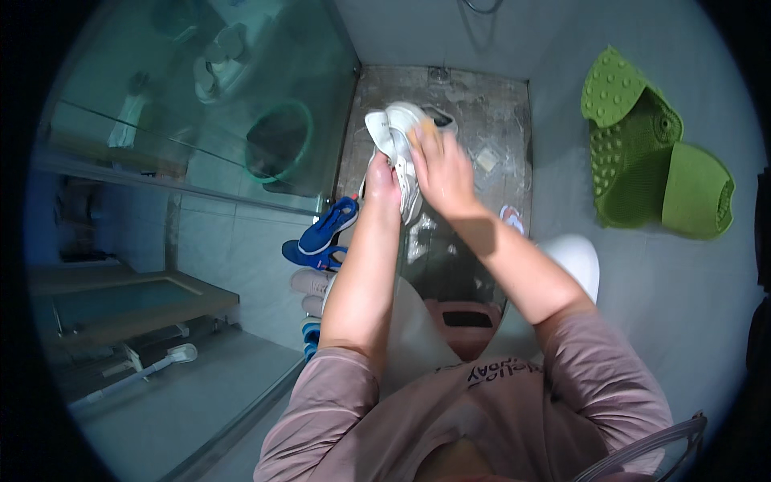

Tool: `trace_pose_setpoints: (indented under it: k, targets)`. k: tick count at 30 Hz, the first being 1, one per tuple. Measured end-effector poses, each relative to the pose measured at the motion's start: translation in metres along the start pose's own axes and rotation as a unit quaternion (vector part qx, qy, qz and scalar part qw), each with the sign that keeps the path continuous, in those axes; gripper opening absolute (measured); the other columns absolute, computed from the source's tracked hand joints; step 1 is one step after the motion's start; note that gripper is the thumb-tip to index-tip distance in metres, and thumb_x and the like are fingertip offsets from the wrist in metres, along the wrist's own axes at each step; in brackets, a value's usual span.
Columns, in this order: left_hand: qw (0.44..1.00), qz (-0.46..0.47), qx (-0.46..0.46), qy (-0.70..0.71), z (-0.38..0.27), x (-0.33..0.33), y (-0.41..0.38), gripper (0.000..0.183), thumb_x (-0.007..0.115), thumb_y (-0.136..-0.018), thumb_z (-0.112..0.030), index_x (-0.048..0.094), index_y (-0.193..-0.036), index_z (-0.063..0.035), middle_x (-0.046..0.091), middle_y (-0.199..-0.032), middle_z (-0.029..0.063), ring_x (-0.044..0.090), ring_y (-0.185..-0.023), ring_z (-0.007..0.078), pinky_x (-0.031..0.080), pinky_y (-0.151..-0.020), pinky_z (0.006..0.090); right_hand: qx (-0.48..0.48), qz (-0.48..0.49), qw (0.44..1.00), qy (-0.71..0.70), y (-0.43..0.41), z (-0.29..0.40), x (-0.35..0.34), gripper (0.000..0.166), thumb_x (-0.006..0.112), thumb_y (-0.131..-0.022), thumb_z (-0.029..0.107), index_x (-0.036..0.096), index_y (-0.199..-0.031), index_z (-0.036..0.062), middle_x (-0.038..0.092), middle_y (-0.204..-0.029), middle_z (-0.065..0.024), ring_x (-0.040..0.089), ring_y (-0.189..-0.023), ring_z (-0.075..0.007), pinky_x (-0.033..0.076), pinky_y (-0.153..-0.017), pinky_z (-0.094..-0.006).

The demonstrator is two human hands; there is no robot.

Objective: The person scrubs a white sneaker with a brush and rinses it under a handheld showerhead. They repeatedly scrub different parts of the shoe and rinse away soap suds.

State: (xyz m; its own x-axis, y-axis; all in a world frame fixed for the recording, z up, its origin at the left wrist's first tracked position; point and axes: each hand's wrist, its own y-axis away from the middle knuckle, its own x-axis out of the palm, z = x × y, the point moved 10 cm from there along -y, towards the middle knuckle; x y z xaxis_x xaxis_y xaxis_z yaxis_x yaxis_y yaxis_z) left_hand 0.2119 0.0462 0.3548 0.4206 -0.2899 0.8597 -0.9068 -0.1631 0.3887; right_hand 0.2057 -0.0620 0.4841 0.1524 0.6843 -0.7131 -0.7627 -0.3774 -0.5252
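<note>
A white shoe (405, 120) with its tongue pulled out is held up over the wet floor by my left hand (383, 179), whose fingers are partly hidden in and behind the shoe's opening. My right hand (444, 172) is blurred and presses a yellowish brush or sponge (426, 131) against the shoe's upper; its exact kind cannot be told. Another shoe (444, 118), light with a dark opening, lies just behind on the floor. To the right of my right hand, a pale block (486, 160) rests on clear plastic wrapping.
Blue shoes (325, 232), greyish-pink shoes (310, 282) and further blue ones stand at left by the glass panel (289, 54). A pink plastic stool (467, 316) is between my legs. Green mats (632, 162) hang on the right wall. A floor drain (440, 75) lies at the far wall.
</note>
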Motion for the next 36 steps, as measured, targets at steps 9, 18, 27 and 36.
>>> trace_pose_setpoints:
  k: [9, 18, 27, 36]
  targets:
    - [0.999, -0.043, 0.004, -0.007, -0.01, -0.001, 0.007, 0.044, 0.033, -0.099, -0.023, 0.051, -0.13, 0.0027, 0.059, -0.126, 0.0197, 0.058, -0.116, 0.0328, 0.046, -0.102, 0.0466, 0.043, 0.077, 0.996, 0.005, 0.02, -0.002, 0.009, 0.036, 0.06, -0.09, 0.026, 0.058, -0.124, 0.0119, 0.055, -0.094, -0.0194, 0.061, -0.078, -0.04, 0.051, -0.065, -0.0478]
    - [1.0, -0.007, 0.009, 0.024, -0.011, 0.002, 0.002, 0.044, 0.033, -0.098, -0.023, 0.052, -0.129, 0.0026, 0.06, -0.124, 0.0212, 0.06, -0.114, 0.0338, 0.047, -0.101, 0.0465, -0.007, 0.01, 1.0, 0.023, -0.03, 0.01, 0.008, 0.038, 0.06, -0.09, 0.027, 0.058, -0.125, 0.012, 0.055, -0.097, -0.0194, 0.061, -0.078, -0.0389, 0.051, -0.066, -0.0458]
    - [0.999, -0.026, -0.014, -0.011, 0.006, 0.006, 0.008, 0.044, 0.032, -0.099, -0.024, 0.053, -0.129, 0.0003, 0.061, -0.123, 0.0187, 0.061, -0.112, 0.0327, 0.048, -0.101, 0.0451, 0.005, -0.024, 0.999, 0.038, -0.057, 0.004, -0.003, 0.034, 0.061, -0.089, 0.027, 0.059, -0.12, 0.0119, 0.056, -0.093, -0.0163, 0.06, -0.076, -0.0377, 0.051, -0.064, -0.0459]
    - [1.0, -0.026, 0.005, 0.008, -0.015, 0.013, 0.01, 0.046, 0.041, -0.097, -0.029, 0.054, -0.128, 0.0005, 0.059, -0.126, 0.0205, 0.058, -0.116, 0.0367, 0.046, -0.101, 0.0524, 0.044, 0.043, 0.998, 0.013, 0.088, -0.033, 0.01, 0.038, 0.064, -0.087, 0.025, 0.058, -0.121, 0.0097, 0.054, -0.096, -0.0184, 0.061, -0.08, -0.0371, 0.052, -0.066, -0.0444]
